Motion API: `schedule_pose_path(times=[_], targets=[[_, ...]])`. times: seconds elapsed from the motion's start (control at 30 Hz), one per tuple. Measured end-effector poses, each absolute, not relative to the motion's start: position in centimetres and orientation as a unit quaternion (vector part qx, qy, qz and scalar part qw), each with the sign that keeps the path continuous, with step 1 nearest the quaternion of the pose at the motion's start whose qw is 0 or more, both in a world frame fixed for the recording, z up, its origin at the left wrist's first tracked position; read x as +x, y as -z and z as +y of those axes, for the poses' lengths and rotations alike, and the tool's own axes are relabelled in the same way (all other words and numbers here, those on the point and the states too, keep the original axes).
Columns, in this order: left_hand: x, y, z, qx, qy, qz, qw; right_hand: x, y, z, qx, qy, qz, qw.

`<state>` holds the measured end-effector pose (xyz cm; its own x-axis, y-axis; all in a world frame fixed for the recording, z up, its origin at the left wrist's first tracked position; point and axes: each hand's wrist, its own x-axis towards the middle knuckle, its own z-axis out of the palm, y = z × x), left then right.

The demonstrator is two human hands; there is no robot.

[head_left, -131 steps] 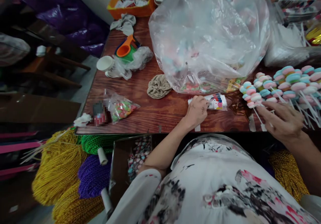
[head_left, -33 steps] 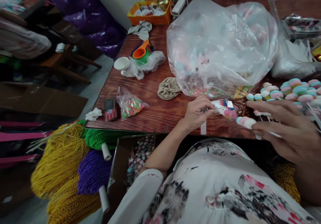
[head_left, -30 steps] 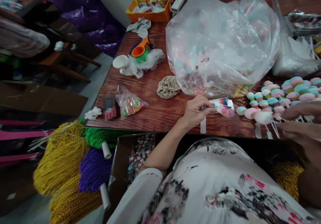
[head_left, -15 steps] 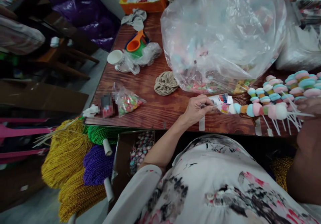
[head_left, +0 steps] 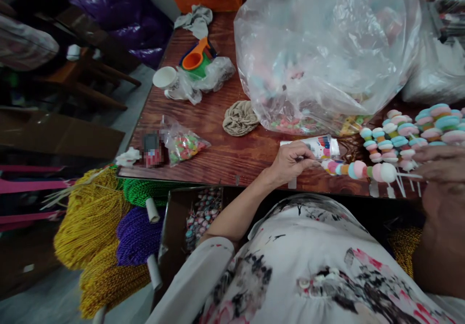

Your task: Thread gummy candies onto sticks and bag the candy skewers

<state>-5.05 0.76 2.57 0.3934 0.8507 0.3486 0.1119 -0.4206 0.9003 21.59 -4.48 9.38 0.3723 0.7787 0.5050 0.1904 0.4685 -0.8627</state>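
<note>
My left hand [head_left: 293,163] is closed, with thumb and forefinger pinching the left tip of a stick strung with pastel puffs [head_left: 359,169]. The puffs are pink, blue, orange, green and white, and a round white one sits at the right end. Out of that end runs a bare white stick, which my right hand [head_left: 441,166] grips at the right edge of the view. Its fingers are dim and partly cut off. Just behind my left hand lies a clear packet with a printed label [head_left: 323,146]. More strung puff sticks [head_left: 392,142] lie piled beside my right hand.
A large clear bag [head_left: 323,57] of pastel pieces fills the back of the wooden table [head_left: 203,169]. Further left are a beige cloth bundle [head_left: 240,118], a small candy-coloured bag [head_left: 185,145], a white cup [head_left: 165,78] and an orange bin [head_left: 207,2]. Yellow cord coils [head_left: 87,217] stand below.
The strung stick has shifted left and nearer to my body, its white end lower. My right hand moved with it. More of the printed packet shows behind my left hand.
</note>
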Motion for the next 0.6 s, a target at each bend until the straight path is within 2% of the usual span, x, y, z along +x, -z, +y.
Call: schedule_pose_path(times=[0.1, 0.23, 0.37, 0.6], targets=[[-5.0, -2.3, 0.6, 0.736, -0.449, 0.307, 0.404, 21.5, -8.7, -3.2, -0.410, -0.258, -0.548, 0.682], [-5.1, -1.9, 0.5, 0.743, -0.457, 0.291, 0.393, 21.2, -8.3, -3.0, -0.407, -0.267, -0.582, 0.652], [-5.2, -1.8, 0.5, 0.742, -0.460, 0.293, 0.390, 21.1, -8.1, -3.1, -0.394, -0.298, -0.543, 0.679], [-5.0, -1.7, 0.5, 0.771, -0.439, 0.290, 0.359, 20.4, -8.2, -3.9, -0.412, -0.255, -0.559, 0.673]])
